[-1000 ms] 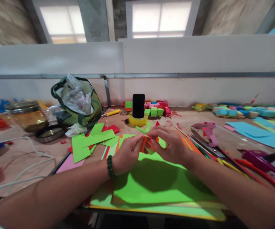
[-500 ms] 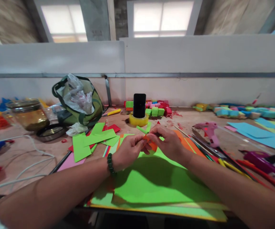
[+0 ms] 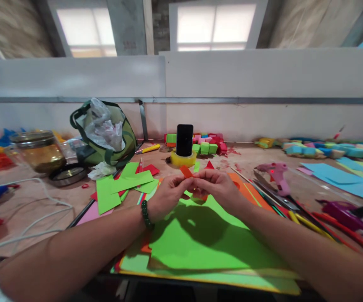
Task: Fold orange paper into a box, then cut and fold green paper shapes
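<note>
Between my two hands is a small piece of orange paper (image 3: 186,171), one end sticking up above the fingers. My left hand (image 3: 170,193), with a dark green bead bracelet (image 3: 146,214) at the wrist, pinches it from the left. From the right, my right hand (image 3: 219,188) pinches it with thumb and fingers, the tips of both hands meeting. Part of the paper is hidden behind the fingers. Below them lies a stack of coloured sheets with a bright green sheet (image 3: 200,247) on top, shaded by the hands.
Beyond the hands a black phone (image 3: 184,139) stands in a yellow tape roll (image 3: 183,159). Green paper strips (image 3: 132,181) lie at left, near a bag (image 3: 118,138) and a glass jar (image 3: 38,153). At right are a pink glue gun (image 3: 278,176), scissors (image 3: 290,203) and blue paper (image 3: 335,176).
The orange paper has turned, so one end now rises above the left fingers. Both hands have drawn closer together at the fingertips.
</note>
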### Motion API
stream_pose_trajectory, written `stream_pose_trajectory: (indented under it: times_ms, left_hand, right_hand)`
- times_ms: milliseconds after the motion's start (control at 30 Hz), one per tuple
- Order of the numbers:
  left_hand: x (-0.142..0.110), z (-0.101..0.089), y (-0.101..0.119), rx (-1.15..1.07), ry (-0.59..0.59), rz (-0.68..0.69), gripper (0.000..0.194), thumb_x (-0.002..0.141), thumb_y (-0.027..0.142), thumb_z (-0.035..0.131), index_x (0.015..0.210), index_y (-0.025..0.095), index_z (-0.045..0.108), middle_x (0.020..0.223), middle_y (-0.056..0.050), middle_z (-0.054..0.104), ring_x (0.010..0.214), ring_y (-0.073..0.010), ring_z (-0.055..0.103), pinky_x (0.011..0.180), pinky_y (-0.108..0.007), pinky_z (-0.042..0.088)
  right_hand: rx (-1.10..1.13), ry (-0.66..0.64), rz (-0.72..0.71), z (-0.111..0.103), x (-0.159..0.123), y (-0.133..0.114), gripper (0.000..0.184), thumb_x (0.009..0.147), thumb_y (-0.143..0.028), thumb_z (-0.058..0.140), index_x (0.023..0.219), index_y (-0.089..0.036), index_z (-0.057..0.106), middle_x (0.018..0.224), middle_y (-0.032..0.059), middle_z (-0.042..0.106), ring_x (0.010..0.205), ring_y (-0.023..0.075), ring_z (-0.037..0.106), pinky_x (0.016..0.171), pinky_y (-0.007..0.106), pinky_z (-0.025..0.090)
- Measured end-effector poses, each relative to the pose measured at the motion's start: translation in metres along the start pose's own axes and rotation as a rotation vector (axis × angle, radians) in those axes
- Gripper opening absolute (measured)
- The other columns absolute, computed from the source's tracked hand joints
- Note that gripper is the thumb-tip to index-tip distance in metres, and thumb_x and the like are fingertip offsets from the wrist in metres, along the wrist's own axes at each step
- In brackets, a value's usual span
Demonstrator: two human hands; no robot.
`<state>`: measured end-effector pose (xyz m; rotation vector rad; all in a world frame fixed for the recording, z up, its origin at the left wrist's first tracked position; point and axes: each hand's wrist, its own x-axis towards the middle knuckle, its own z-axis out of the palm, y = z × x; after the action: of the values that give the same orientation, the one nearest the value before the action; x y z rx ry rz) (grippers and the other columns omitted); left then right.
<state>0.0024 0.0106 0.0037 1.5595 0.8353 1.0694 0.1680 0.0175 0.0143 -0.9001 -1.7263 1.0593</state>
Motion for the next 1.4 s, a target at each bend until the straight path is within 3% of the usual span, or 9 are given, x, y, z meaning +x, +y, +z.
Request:
stream_pose_trajectory:
  times_ms: [133,233,433,633,767,1000,1200,1400]
  left_hand:
    - [-0.001,-0.001,-0.002,0.304,0.007,0.179,0.019,0.085,0.024,0.045,0.080,0.014,0.060,0.074,-0.004,0.062,0.066,-0.0141,0.059,0.059,-0.024,0.047]
    - [-0.004,-0.002,0.000,0.537,-0.011,0.234,0.018,0.084,0.015,0.039,0.073,0.017,0.054,0.067,-0.001,0.058,0.062,-0.0129,0.054,0.060,-0.025,0.043]
    - [-0.009,-0.002,0.005,0.739,-0.046,0.234,0.020,0.089,0.022,0.036,0.075,0.019,0.049,0.069,-0.001,0.055,0.063,-0.0158,0.048,0.061,-0.028,0.038]
    - [-0.010,-0.001,0.006,0.848,-0.066,0.239,0.030,0.096,0.029,0.027,0.079,0.019,0.051,0.072,-0.002,0.056,0.066,-0.0169,0.049,0.065,-0.029,0.036]
    - [-0.011,0.000,0.006,0.834,-0.069,0.255,0.029,0.096,0.027,0.029,0.080,0.019,0.052,0.070,-0.001,0.054,0.064,-0.0163,0.048,0.063,-0.028,0.034]
    - [-0.011,-0.001,0.005,0.724,-0.052,0.265,0.029,0.094,0.027,0.031,0.071,0.020,0.048,0.060,0.002,0.047,0.054,-0.0136,0.042,0.055,-0.026,0.032]
    - [-0.013,-0.001,0.009,0.593,-0.042,0.202,0.036,0.091,0.030,0.034,0.059,0.019,0.044,0.053,0.002,0.045,0.051,-0.0119,0.042,0.052,-0.024,0.031]
    - [-0.015,0.003,0.009,0.500,-0.021,0.157,0.039,0.091,0.033,0.034,0.059,0.017,0.051,0.051,0.002,0.049,0.049,-0.0108,0.046,0.051,-0.022,0.035]
  right_hand:
    - [-0.101,0.022,-0.024,0.001,-0.003,0.001,0.027,0.071,-0.040,0.072,0.072,-0.014,0.065,0.060,-0.0007,0.061,0.049,0.0087,0.053,0.045,0.021,0.043]
    - [-0.201,0.073,-0.121,-0.001,-0.002,-0.002,0.025,0.070,-0.036,0.075,0.079,-0.016,0.063,0.059,-0.0043,0.056,0.049,0.0073,0.048,0.044,0.020,0.038]
    - [-0.056,-0.061,-0.141,-0.006,0.001,-0.004,0.025,0.075,-0.039,0.071,0.072,-0.015,0.067,0.064,0.0008,0.065,0.053,0.0098,0.057,0.049,0.022,0.047]
    - [-0.199,-0.055,-0.303,-0.008,0.000,-0.004,0.023,0.081,-0.037,0.066,0.072,-0.016,0.071,0.062,0.0005,0.064,0.053,0.0095,0.055,0.049,0.021,0.045]
    - [-0.300,-0.035,-0.385,-0.008,0.001,-0.008,0.026,0.082,-0.036,0.065,0.067,-0.015,0.069,0.059,-0.0002,0.062,0.052,0.0082,0.051,0.048,0.020,0.041]
    - [-0.287,-0.043,-0.374,-0.009,0.002,-0.006,0.021,0.083,-0.032,0.064,0.071,-0.014,0.069,0.065,0.0019,0.063,0.056,0.0095,0.054,0.049,0.020,0.044]
    - [-0.445,0.036,-0.620,-0.010,-0.001,-0.005,0.008,0.082,-0.017,0.062,0.077,-0.016,0.069,0.074,0.0036,0.062,0.064,0.0112,0.058,0.056,0.023,0.049]
    - [-0.708,0.053,-0.931,-0.011,-0.006,-0.006,0.017,0.081,-0.007,0.057,0.091,-0.016,0.067,0.078,0.0064,0.063,0.070,0.0135,0.062,0.059,0.024,0.052]
